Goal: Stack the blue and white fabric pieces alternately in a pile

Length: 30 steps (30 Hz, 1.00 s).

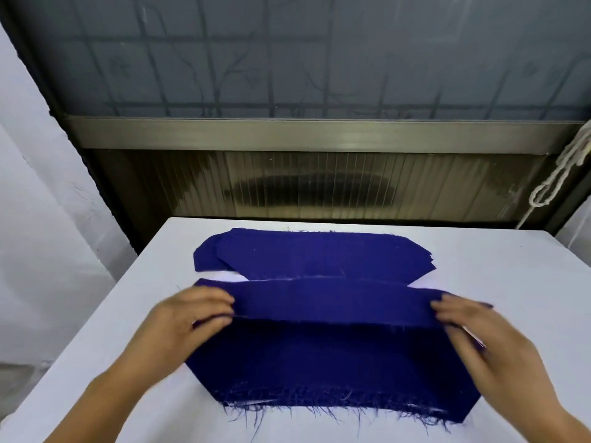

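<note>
A dark blue fabric piece is lying on the near part of the white table, its frayed near edge trailing loose threads toward the person. Its far portion is being held up and folded over toward the person as a raised band stretched between both hands. The left hand is gripping the left end of that band, fingers curled over the edge with the thumb beneath. The right hand is pinching the right end, fingers bent round the cloth. Just behind the band, a stack of blue pieces is sitting farther back on the table, its edges slightly fanned at the left. Slivers of white fabric are peeking out at both sides between the stack and the lifted band; I cannot tell which pile they belong to. Beyond the table's far edge, a ribbed panel is running under a metal rail, with frosted patterned glass above. A knotted white rope is hanging at the right.
</note>
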Motion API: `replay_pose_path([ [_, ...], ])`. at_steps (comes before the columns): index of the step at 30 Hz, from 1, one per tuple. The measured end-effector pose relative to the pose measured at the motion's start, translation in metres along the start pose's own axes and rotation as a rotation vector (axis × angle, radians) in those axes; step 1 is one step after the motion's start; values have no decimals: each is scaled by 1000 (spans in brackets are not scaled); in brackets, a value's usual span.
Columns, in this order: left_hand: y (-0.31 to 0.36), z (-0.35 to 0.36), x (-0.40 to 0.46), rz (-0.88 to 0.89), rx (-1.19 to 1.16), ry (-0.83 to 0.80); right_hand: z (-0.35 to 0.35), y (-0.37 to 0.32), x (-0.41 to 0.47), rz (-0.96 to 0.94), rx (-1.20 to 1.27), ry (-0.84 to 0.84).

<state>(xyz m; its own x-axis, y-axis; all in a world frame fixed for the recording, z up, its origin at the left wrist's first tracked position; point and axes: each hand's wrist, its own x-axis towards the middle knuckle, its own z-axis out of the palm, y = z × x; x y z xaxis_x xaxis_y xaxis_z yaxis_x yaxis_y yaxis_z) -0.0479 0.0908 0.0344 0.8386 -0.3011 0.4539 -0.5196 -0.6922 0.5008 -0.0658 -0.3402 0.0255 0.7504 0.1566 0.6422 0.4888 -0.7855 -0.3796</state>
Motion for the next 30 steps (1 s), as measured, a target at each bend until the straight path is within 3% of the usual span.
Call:
replay_pose_path([
  [4,-8,32,-40,-14,29,-112,24,6,-48,-124,-28,-62],
  [13,-10,44,-47,139,160,-39,25,10,-60,-150,-94,3],
  [30,1,43,-51,21,25,-94,20,19,-64,-117,-110,-28],
])
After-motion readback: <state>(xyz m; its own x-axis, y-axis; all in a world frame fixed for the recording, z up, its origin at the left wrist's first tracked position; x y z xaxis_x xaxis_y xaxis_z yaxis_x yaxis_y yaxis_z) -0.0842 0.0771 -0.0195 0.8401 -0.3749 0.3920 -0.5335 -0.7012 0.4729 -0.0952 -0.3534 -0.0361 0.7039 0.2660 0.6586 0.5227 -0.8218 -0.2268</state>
